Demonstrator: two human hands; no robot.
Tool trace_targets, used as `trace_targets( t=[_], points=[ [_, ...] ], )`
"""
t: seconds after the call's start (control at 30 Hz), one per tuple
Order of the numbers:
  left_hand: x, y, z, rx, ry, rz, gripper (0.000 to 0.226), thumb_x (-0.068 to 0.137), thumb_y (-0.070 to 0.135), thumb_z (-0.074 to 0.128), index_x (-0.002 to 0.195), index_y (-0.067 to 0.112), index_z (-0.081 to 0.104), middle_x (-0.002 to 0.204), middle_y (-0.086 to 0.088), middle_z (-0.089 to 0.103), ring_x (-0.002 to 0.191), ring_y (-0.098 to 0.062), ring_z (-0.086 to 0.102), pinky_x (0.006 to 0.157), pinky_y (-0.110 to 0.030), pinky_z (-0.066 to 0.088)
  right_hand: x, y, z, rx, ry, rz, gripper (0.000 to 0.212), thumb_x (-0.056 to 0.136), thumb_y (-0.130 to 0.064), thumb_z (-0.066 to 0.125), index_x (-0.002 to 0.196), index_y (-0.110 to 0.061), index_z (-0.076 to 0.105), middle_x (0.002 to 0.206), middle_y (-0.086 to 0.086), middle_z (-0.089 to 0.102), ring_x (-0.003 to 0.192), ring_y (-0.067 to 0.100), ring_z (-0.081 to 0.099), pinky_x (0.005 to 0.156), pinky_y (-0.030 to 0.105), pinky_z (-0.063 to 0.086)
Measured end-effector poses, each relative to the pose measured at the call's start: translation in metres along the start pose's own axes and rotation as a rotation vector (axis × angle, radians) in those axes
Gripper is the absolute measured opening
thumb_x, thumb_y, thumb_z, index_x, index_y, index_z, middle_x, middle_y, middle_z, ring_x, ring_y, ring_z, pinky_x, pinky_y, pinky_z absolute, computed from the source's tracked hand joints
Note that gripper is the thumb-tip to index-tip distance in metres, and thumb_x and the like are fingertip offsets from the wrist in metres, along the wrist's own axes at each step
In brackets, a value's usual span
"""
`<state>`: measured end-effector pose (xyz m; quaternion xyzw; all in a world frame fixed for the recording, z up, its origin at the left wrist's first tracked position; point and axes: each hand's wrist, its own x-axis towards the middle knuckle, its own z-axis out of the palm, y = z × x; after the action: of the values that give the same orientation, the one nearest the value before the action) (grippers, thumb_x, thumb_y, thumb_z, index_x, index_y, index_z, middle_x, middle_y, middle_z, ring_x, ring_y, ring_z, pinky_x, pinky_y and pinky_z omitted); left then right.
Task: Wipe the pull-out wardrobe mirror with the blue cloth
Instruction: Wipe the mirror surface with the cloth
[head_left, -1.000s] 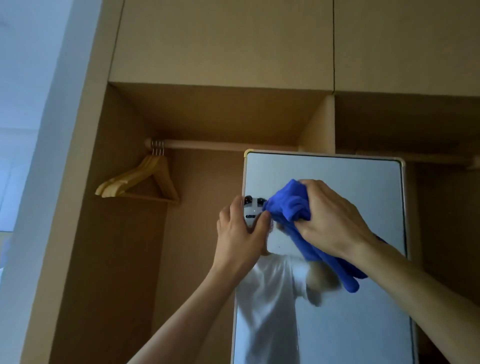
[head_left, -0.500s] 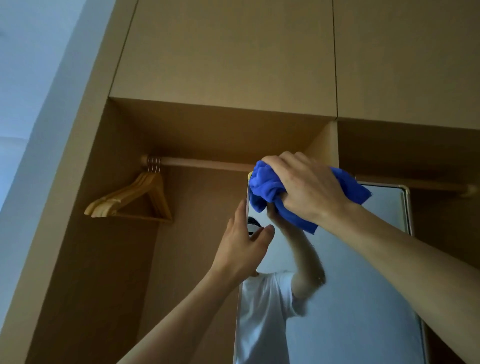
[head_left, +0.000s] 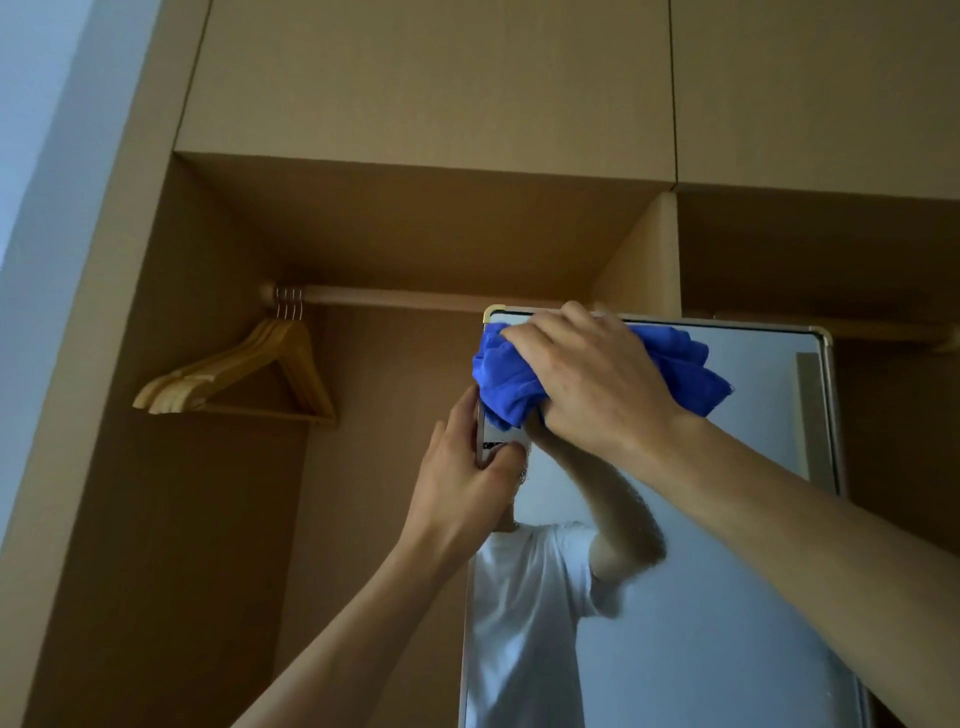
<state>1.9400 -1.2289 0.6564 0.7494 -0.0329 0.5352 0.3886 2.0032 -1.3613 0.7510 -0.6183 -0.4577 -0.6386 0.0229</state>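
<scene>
The tall pull-out mirror (head_left: 701, 597) with a pale metal frame stands in front of the open wardrobe, right of centre. My right hand (head_left: 587, 379) presses a bunched blue cloth (head_left: 509, 379) against the glass at the mirror's top left corner. The cloth sticks out on both sides of the hand. My left hand (head_left: 462, 483) grips the mirror's left edge just below the cloth, thumb on the glass. The mirror reflects a raised arm and a white T-shirt.
A wooden hanging rail (head_left: 405, 297) runs across the wardrobe behind the mirror's top. Several wooden hangers (head_left: 244, 374) hang at its left end. Closed upper cabinet doors (head_left: 426, 78) sit above. A vertical divider panel (head_left: 649, 260) stands behind the mirror.
My right hand has carried the cloth from the mirror's upper middle up to its top left corner. The view has tilted upward. My left hand has stayed on the left edge.
</scene>
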Motion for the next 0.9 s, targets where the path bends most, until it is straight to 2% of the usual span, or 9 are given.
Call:
trace_targets(
  t=[0.03, 0.1, 0.23, 0.37, 0.47, 0.63, 0.77, 0.9],
  points=[
    [-0.001, 0.000, 0.000, -0.006, 0.002, -0.007, 0.057, 0.081, 0.027, 0.059, 0.132, 0.050, 0.047, 0.111, 0.012, 0.065, 0.103, -0.017, 0.062, 0.082, -0.033, 0.055, -0.005, -0.003, 0.002, 0.010, -0.011, -0.008, 0.032, 0.079, -0.013, 0.064, 0.110, -0.018, 0.057, 0.101, -0.002, 0.063, 0.094, 0.024, 0.055, 0.076, 0.043, 0.049],
    [-0.004, -0.002, 0.000, -0.037, 0.005, -0.021, 0.059, 0.080, 0.028, 0.060, 0.134, 0.048, 0.048, 0.111, 0.005, 0.065, 0.094, -0.017, 0.060, 0.081, -0.035, 0.052, -0.014, -0.007, 0.005, 0.037, -0.035, -0.014, 0.033, 0.078, -0.015, 0.066, 0.109, -0.019, 0.057, 0.099, -0.002, 0.061, 0.093, 0.023, 0.054, 0.075, 0.042, 0.049],
    [-0.013, -0.003, 0.000, -0.072, -0.011, -0.010, 0.069, 0.075, 0.040, 0.061, 0.142, 0.040, 0.046, 0.122, 0.003, 0.062, 0.101, -0.015, 0.066, 0.068, -0.021, 0.056, -0.027, -0.012, 0.010, 0.062, -0.056, -0.032, 0.040, 0.071, -0.017, 0.076, 0.108, -0.019, 0.060, 0.096, -0.001, 0.063, 0.085, 0.021, 0.055, 0.070, 0.038, 0.050],
    [-0.017, -0.007, 0.000, -0.053, -0.012, 0.010, 0.070, 0.082, 0.029, 0.063, 0.148, 0.037, 0.041, 0.127, 0.002, 0.057, 0.105, -0.017, 0.063, 0.062, -0.010, 0.053, -0.025, -0.010, 0.008, 0.044, -0.051, -0.045, 0.040, 0.078, -0.017, 0.071, 0.116, -0.018, 0.059, 0.104, 0.000, 0.064, 0.089, 0.023, 0.056, 0.076, 0.040, 0.052],
    [-0.017, -0.008, -0.001, 0.005, -0.010, 0.022, 0.073, 0.091, 0.022, 0.065, 0.154, 0.036, 0.032, 0.132, 0.009, 0.050, 0.110, -0.009, 0.057, 0.065, -0.003, 0.049, -0.011, 0.002, 0.002, 0.027, -0.013, -0.014, 0.044, 0.081, -0.009, 0.062, 0.124, -0.016, 0.056, 0.112, 0.003, 0.062, 0.099, 0.026, 0.055, 0.085, 0.043, 0.049],
    [-0.021, -0.013, 0.000, 0.076, 0.009, 0.018, 0.076, 0.094, 0.031, 0.064, 0.157, 0.040, 0.023, 0.133, 0.019, 0.043, 0.117, 0.001, 0.051, 0.080, -0.008, 0.041, 0.014, 0.034, -0.010, 0.005, 0.045, 0.070, 0.055, 0.082, -0.002, 0.058, 0.135, -0.016, 0.053, 0.120, 0.004, 0.060, 0.105, 0.027, 0.052, 0.089, 0.042, 0.045],
    [-0.023, -0.012, 0.005, 0.056, 0.041, 0.000, 0.072, 0.093, 0.032, 0.066, 0.153, 0.044, 0.028, 0.120, 0.024, 0.044, 0.103, 0.015, 0.052, 0.069, 0.001, 0.043, 0.003, 0.029, -0.004, 0.033, 0.013, 0.027, 0.050, 0.081, -0.003, 0.058, 0.128, -0.017, 0.056, 0.117, 0.001, 0.061, 0.104, 0.025, 0.052, 0.090, 0.042, 0.044],
    [-0.026, -0.009, 0.012, 0.031, 0.071, -0.024, 0.074, 0.093, 0.031, 0.066, 0.155, 0.039, 0.027, 0.123, 0.014, 0.044, 0.093, 0.028, 0.046, 0.061, 0.005, 0.040, -0.018, 0.022, 0.001, 0.108, -0.028, -0.006, 0.043, 0.079, -0.004, 0.060, 0.119, -0.016, 0.061, 0.111, 0.001, 0.064, 0.101, 0.025, 0.055, 0.088, 0.040, 0.045]
  ],
)
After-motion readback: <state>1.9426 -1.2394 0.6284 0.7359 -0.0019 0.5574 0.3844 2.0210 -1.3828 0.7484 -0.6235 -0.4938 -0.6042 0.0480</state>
